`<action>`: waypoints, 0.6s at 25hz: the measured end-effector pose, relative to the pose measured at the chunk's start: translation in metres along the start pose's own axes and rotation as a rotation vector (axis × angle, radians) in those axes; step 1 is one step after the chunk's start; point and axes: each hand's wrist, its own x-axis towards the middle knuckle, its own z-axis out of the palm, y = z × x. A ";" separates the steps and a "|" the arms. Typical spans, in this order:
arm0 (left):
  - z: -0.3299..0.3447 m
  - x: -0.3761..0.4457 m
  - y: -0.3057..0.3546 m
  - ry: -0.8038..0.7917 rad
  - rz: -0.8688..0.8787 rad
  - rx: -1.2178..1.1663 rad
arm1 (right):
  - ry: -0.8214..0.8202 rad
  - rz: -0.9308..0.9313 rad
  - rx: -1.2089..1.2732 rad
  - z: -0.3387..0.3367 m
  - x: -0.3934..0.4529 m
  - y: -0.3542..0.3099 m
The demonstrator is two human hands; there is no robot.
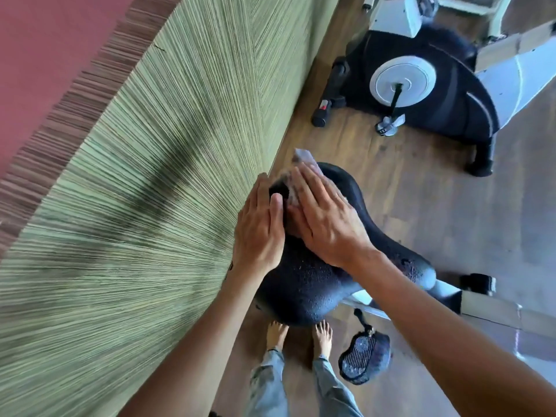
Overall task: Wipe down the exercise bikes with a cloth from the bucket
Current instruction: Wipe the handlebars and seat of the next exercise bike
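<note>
Brown wooden plank flooring (421, 206) and a green ribbed wall (150, 176) were seen. Two exercise bikes were counted: one black textured saddle (304, 284), where one pale crumpled cloth (304, 164) was pressed under the flat right hand (325, 218), the left hand (258, 233) laid open beside it; one black-and-white bike body (427, 82) beyond.

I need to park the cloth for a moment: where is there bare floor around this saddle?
Bare floor lies between the saddle and the far bike. It is crowded between saddle and wall, and by the pedal.
</note>
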 end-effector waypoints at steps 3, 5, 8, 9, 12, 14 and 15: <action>-0.001 -0.001 0.001 0.015 -0.008 -0.015 | -0.033 0.080 -0.028 -0.018 -0.044 0.022; 0.000 -0.001 0.003 0.005 -0.009 0.002 | -0.020 0.369 0.043 -0.013 -0.007 0.026; 0.002 -0.001 0.000 0.079 -0.024 -0.059 | -0.016 0.227 0.038 -0.001 0.046 0.003; 0.003 -0.002 -0.001 0.115 -0.037 -0.109 | -0.025 0.041 0.050 0.001 0.041 0.002; 0.003 -0.005 -0.003 0.203 -0.050 -0.222 | -0.118 -0.309 0.065 -0.014 -0.017 0.029; 0.003 -0.006 0.000 0.226 -0.053 -0.250 | -0.120 -0.166 0.096 -0.022 -0.021 0.055; 0.004 -0.007 0.001 0.228 -0.062 -0.254 | -0.128 0.012 0.153 -0.023 -0.005 0.057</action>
